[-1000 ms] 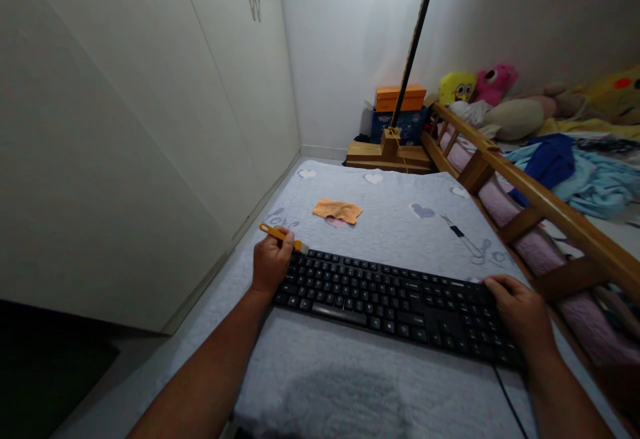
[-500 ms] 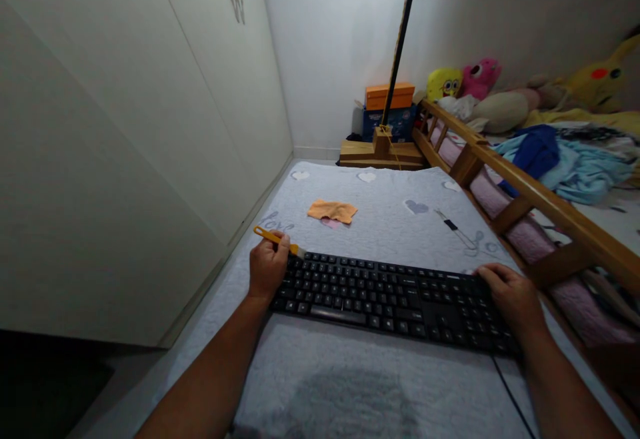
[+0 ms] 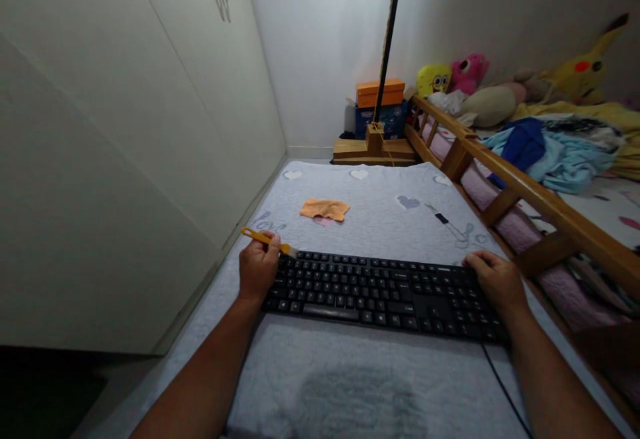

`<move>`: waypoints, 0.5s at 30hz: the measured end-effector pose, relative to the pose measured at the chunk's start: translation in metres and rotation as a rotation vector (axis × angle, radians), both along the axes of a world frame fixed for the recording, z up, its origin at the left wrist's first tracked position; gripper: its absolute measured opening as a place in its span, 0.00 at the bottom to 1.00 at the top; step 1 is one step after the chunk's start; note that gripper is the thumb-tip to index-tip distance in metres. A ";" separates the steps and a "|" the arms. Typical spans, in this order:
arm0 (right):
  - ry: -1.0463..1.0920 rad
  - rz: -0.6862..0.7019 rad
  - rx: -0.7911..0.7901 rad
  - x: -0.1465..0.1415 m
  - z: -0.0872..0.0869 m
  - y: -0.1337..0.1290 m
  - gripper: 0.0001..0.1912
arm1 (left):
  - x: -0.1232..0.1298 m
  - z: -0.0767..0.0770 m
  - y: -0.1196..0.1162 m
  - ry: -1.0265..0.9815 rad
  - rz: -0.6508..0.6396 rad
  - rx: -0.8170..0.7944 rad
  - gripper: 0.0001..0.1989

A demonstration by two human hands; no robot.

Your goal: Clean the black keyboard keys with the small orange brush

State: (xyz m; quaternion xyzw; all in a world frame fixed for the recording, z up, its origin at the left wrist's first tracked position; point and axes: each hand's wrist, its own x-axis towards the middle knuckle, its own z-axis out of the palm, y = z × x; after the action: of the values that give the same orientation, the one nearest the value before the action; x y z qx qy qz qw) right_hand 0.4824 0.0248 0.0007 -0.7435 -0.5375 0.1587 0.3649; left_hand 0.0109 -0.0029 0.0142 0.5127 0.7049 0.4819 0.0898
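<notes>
A black keyboard (image 3: 350, 289) lies across the light blue cloth with printed hearts (image 3: 320, 352). My left hand (image 3: 258, 267) is closed at the keyboard's left end, with a yellow-handled brush (image 3: 257, 235) between thumb and fingers. The pale bristles of the brush are over the keyboard's top left corner. At the right end, my right hand (image 3: 497, 283) grips the keyboard's edge, its thumb near the top right corner. Beyond the keyboard are a crumpled orange cloth (image 3: 325, 209) and, farther right, a thin metal tool with a black band (image 3: 441, 219).
White cabinet doors (image 3: 125, 159) rise on the left. A wooden bed rail (image 3: 545, 185) runs along the right, with plush toys and clothes behind it. A black pole on a wooden base (image 3: 375, 149) and an orange box (image 3: 381, 93) stand at the back. A cable trails front right.
The whole view has shifted slightly, so things sit a little farther left. Both hands keep their places at the keyboard's ends, and the brush is still in my left hand.
</notes>
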 end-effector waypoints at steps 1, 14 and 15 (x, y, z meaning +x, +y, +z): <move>-0.001 0.004 0.002 0.000 0.000 0.000 0.17 | 0.000 0.000 0.000 0.013 -0.003 -0.001 0.14; 0.023 -0.014 -0.070 0.003 0.002 -0.003 0.20 | -0.001 0.004 0.001 0.047 -0.039 -0.022 0.14; 0.024 -0.018 -0.078 0.004 0.002 -0.003 0.21 | -0.002 0.004 0.001 0.043 -0.044 -0.028 0.14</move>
State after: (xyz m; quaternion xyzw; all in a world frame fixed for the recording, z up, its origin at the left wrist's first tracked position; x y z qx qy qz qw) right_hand 0.4859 0.0221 0.0023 -0.7600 -0.5196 0.1850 0.3437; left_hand 0.0090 -0.0015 0.0184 0.5369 0.7018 0.4590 0.0922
